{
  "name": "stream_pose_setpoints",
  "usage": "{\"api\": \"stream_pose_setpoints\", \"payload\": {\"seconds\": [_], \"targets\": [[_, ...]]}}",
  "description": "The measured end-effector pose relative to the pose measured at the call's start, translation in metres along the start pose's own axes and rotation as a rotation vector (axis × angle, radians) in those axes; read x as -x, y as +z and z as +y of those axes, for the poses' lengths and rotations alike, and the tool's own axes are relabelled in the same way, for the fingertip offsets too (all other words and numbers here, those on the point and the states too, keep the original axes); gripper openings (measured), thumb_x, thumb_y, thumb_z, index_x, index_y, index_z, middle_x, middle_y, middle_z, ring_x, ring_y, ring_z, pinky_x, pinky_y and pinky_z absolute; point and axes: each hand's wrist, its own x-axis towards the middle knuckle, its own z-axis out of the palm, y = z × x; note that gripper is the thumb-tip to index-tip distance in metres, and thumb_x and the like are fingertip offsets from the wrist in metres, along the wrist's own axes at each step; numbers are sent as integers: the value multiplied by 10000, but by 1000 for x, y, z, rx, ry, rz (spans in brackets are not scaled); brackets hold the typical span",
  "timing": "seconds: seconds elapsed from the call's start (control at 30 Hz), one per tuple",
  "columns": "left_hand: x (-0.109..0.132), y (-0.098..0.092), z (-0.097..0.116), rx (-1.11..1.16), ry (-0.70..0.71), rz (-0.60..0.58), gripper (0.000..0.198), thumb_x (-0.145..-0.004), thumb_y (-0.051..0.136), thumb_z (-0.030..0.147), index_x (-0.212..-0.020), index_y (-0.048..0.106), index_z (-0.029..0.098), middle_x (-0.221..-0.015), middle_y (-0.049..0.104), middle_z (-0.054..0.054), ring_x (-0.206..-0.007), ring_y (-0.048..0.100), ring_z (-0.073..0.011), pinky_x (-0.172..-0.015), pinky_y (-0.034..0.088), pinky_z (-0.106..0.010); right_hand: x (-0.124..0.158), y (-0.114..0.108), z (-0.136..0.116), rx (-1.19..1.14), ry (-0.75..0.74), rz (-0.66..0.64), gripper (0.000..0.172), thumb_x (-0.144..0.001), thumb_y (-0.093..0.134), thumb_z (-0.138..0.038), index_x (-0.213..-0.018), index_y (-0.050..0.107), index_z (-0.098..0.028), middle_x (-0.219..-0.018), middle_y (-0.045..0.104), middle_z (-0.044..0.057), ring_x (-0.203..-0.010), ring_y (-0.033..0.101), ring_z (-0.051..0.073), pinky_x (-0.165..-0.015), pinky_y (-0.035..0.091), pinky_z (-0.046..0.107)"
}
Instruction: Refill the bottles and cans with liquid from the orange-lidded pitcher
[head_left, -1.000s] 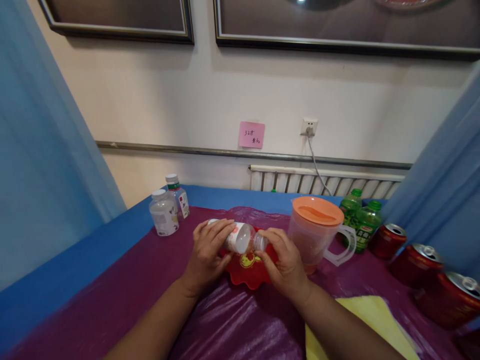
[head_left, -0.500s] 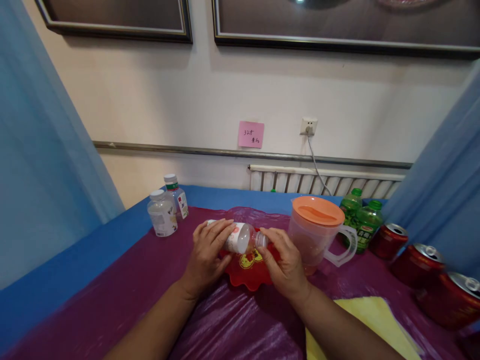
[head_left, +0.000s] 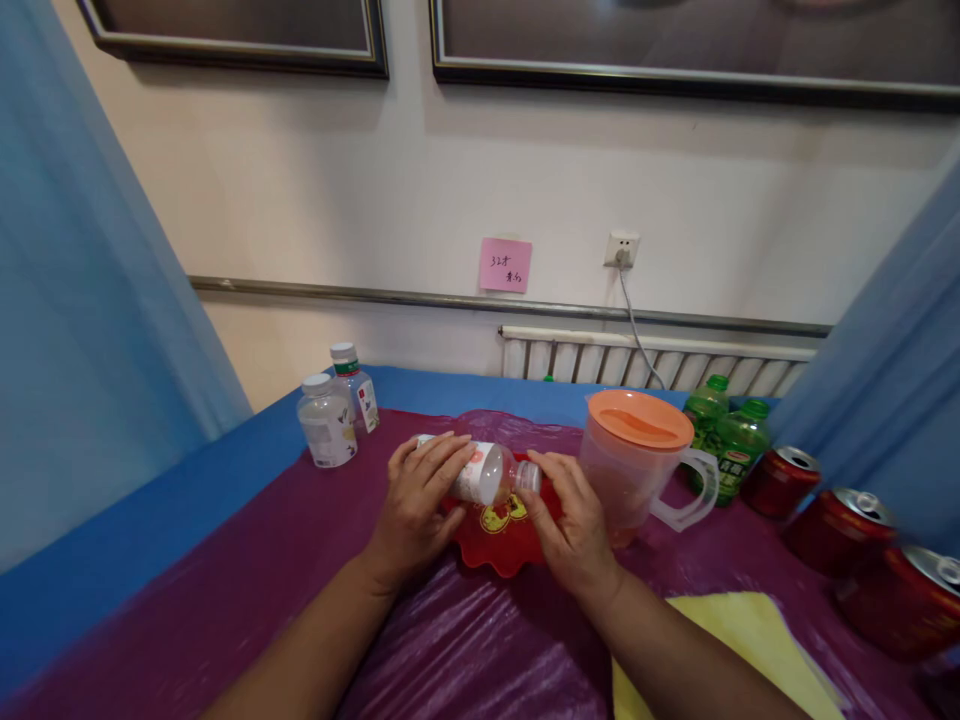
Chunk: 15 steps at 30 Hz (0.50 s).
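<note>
A clear plastic bottle (head_left: 491, 474) with a white label lies tilted on its side between my hands, its neck toward the right. My left hand (head_left: 420, 500) wraps round the labelled body. At the other end, the fingers of my right hand (head_left: 571, 515) close on the bottle's cap (head_left: 529, 477). Below the bottle is a red scalloped tray (head_left: 495, 553) with yellow print, partly covered by my hands. Just beyond my right hand stands a clear pitcher (head_left: 619, 490) with an orange lid (head_left: 640, 418).
Two capped bottles (head_left: 328, 425) stand at the left. At the right are two green bottles (head_left: 739, 450) and several red cans (head_left: 840, 530). A yellow cloth (head_left: 731, 640) lies by my right forearm. Purple plastic sheeting (head_left: 465, 650) covers part of the blue tabletop (head_left: 225, 475).
The view has shifted very slightly. Both hands keep their hold on the bottle and its cap, with only a tiny movement of the right fingers.
</note>
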Motion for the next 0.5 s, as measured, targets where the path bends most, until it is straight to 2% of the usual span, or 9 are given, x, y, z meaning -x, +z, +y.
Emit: {"api": "stream_pose_setpoints", "payload": {"seconds": [0.17,0.33,0.5], "targets": [[1,1,-1,-4,-23,9,559,-876,625,169,-1417,497,231,-1382,653,-123,-1330,558,-291,-1160,292,-517,1,0,-4,-14,-69,-13,481,-975,543,-179,-1444,493,-273,-1328,561,107,-1248,560,222,-1079,487,436],[2,1,-1,-9,-22,1,589,-868,640,178,-1432,480,237,-1383,653,-125,-1326,561,-292,-1159,291,-516,2,0,-3,5,-53,-26,582,-948,607,-258,-1500,424,-260,-1429,512,134,-1339,504,276,-1115,456,512],[1,1,-1,5,-20,0,566,-880,636,187,-1425,490,231,-1378,653,-130,-1328,552,-295,-1156,291,-526,2,1,-2,-7,-53,-12,454,-991,550,-229,-1439,496,-281,-1321,585,108,-1246,577,236,-1061,506,451]]}}
